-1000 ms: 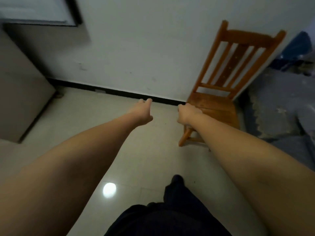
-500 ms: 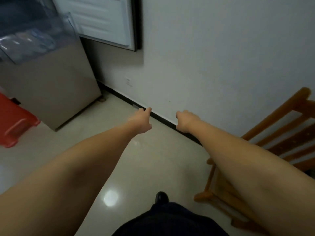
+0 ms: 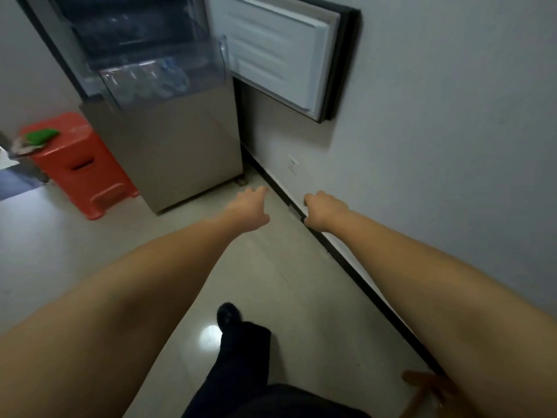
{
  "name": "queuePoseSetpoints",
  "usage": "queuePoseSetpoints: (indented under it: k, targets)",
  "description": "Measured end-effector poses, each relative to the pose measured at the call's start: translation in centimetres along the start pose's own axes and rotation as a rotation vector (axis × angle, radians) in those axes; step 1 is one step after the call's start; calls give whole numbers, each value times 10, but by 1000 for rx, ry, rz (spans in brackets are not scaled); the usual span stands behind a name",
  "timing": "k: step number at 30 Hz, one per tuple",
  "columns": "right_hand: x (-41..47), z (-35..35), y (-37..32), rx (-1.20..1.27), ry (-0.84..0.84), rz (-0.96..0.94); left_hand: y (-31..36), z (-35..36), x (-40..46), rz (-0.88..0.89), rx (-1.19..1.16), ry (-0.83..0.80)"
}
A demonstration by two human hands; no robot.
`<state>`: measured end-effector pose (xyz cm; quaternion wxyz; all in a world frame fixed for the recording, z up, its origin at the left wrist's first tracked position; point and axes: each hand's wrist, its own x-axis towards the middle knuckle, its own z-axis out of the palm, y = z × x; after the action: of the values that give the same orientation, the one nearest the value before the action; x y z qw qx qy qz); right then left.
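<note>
Both my arms stretch forward over a pale tiled floor. My left hand (image 3: 250, 211) hangs with relaxed fingers and holds nothing. My right hand (image 3: 324, 211) has loosely curled fingers and is also empty, close to the white wall. Ahead stands a fridge (image 3: 168, 152) with its upper door (image 3: 277, 52) swung open against the wall. A clear drawer (image 3: 162, 76) is pulled out of the fridge, and bluish packets show inside it.
A red plastic stool (image 3: 81, 167) with a green thing (image 3: 42, 135) on top stands left of the fridge. A black skirting (image 3: 355, 273) runs along the wall on the right. A wooden chair's leg (image 3: 428, 387) shows at the bottom right. My dark shoe (image 3: 229, 316) is on the floor.
The view has swung left: the wooden chair has slid out to the bottom right, and the open fridge and red stool have come into view. Both hands stay stretched forward and empty.
</note>
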<state>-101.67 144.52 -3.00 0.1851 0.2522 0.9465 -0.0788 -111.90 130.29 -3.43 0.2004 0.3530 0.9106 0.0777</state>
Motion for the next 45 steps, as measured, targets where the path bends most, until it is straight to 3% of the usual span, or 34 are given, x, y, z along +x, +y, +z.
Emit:
queuePoseSetpoints:
  k: [8,14,20,37,40,45]
  targets:
    - [113,-54,-43,4,3,-31,-56,-54,92,-29,4,22]
    - [215,-126,-109,46,78,-80,-132,-147,174,-84,-38,119]
    - [297,-162,-170,31,78,-197,-190,-185,227,-157,-121,165]
    - [551,-318,-260,56,335,-493,-277,-337,421,-406,-290,579]
    - [585,-329,-275,65,313,-537,-291,-343,450,-521,-345,486]
    - [633,-320,-304,60,85,-513,-317,-340,483,-700,-330,244]
